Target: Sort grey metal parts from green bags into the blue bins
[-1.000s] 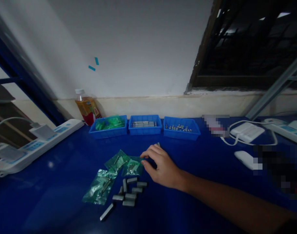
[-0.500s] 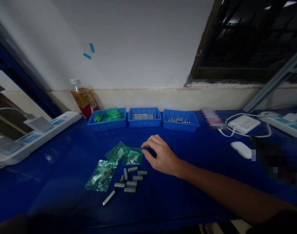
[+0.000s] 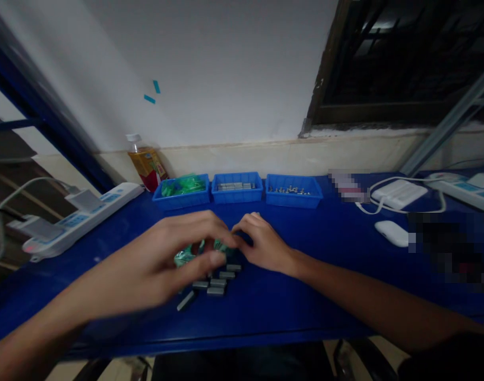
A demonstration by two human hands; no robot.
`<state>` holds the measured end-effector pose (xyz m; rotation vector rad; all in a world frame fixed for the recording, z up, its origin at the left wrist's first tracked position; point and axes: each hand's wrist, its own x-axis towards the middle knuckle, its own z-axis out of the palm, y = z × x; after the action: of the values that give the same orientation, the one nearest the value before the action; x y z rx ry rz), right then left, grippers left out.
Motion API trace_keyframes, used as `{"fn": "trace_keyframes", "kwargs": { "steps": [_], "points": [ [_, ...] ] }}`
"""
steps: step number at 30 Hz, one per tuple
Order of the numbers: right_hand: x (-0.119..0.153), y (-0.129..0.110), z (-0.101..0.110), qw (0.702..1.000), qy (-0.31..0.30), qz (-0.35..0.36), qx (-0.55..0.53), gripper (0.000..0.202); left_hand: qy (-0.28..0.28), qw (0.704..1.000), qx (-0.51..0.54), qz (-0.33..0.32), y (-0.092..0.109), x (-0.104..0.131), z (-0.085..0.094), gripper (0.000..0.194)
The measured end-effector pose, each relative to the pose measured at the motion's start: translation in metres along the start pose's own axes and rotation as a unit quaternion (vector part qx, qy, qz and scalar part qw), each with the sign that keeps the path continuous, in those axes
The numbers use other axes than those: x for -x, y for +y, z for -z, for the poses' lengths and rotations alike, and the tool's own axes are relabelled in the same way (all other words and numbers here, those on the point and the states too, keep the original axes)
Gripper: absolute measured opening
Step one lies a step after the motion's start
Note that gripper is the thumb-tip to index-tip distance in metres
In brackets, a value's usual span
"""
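The left hand (image 3: 158, 259) enters from the lower left of the frame and extends over the centre of the table (image 3: 289, 312). Its thumb and fingers are spread apart in an open arch, with no item visibly gripped. The right hand (image 3: 267, 246) enters from the lower right, palm side down, with its fingers curled. Its thumb and index fingertips are masked by the left fingertips, so whether it grips anything cannot be told. The fingertips of both hands meet or overlap in view; contact cannot be confirmed.

Green plastic bags (image 3: 184, 256) lie beneath and behind the left hand, partly hidden. Grey metal bars (image 3: 218, 283) lie loose just below them, nearer the lower edge of the frame.

Three blue trays stand in a row against the wall, above the hands. The left tray (image 3: 182, 201) contains green plastic material (image 3: 190, 184); the middle tray (image 3: 237, 197), silver rods (image 3: 236, 186); the right tray (image 3: 293, 200), small metal parts (image 3: 291, 190). A bottle (image 3: 147, 168) stands behind the left tray. A white power strip (image 3: 81, 218) occupies the left side.
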<state>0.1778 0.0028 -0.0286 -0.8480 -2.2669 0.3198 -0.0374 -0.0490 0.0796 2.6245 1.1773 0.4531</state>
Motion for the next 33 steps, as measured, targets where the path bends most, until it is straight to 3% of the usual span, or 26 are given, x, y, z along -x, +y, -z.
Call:
{"fn": "trace_keyframes", "kwargs": {
  "steps": [5,7,9,11,13,16,19,21,23,25,29,31,33],
  "points": [
    [0.001,-0.002,0.000,1.000,0.006,0.010,0.003,0.009,-0.127,0.991,-0.038,0.026,-0.072,-0.019,-0.023,0.037],
    [0.001,-0.002,0.000,1.000,0.007,0.012,0.001,0.008,-0.131,0.989,-0.032,0.055,-0.092,-0.024,-0.028,0.024],
    [0.001,-0.002,0.000,1.000,0.011,0.008,-0.004,0.008,-0.118,0.990,-0.014,0.071,-0.098,-0.028,-0.028,0.014],
    [-0.001,-0.004,0.001,1.000,0.020,-0.005,-0.021,0.009,-0.073,0.995,-0.007,0.069,-0.091,-0.031,-0.025,0.012],
    [-0.003,-0.008,0.005,0.996,0.030,-0.035,-0.070,0.015,0.025,0.998,-0.023,0.047,-0.075,-0.034,-0.024,0.011],
    [-0.006,-0.013,0.012,0.966,0.051,-0.129,-0.217,0.037,0.175,0.981,-0.068,-0.057,-0.047,-0.037,-0.032,0.008],
    [-0.008,-0.014,0.016,0.914,0.077,-0.214,-0.336,0.040,0.151,0.967,-0.106,-0.174,-0.027,-0.040,-0.049,0.014],
    [-0.007,-0.012,0.016,0.900,0.097,-0.228,-0.358,0.030,0.114,0.972,-0.089,-0.186,-0.023,-0.042,-0.061,0.016],
    [-0.005,-0.010,0.015,0.914,0.133,-0.209,-0.323,0.020,0.089,0.985,-0.009,-0.148,-0.023,-0.044,-0.071,0.017],
    [-0.002,-0.009,0.014,0.947,0.165,-0.156,-0.229,0.015,0.080,0.987,0.125,-0.064,-0.028,-0.045,-0.078,0.028],
    [0.005,-0.010,0.015,0.986,0.155,-0.012,-0.060,0.020,0.106,0.915,0.371,0.119,-0.037,-0.043,-0.085,0.052],
    [0.006,-0.011,0.015,0.990,0.136,0.024,-0.028,0.028,0.123,0.894,0.403,0.152,-0.037,-0.042,-0.084,0.045],
    [0.006,-0.014,0.015,0.991,0.129,0.011,-0.020,0.031,0.156,0.908,0.362,0.141,-0.034,-0.041,-0.082,0.033]
  ]
}}
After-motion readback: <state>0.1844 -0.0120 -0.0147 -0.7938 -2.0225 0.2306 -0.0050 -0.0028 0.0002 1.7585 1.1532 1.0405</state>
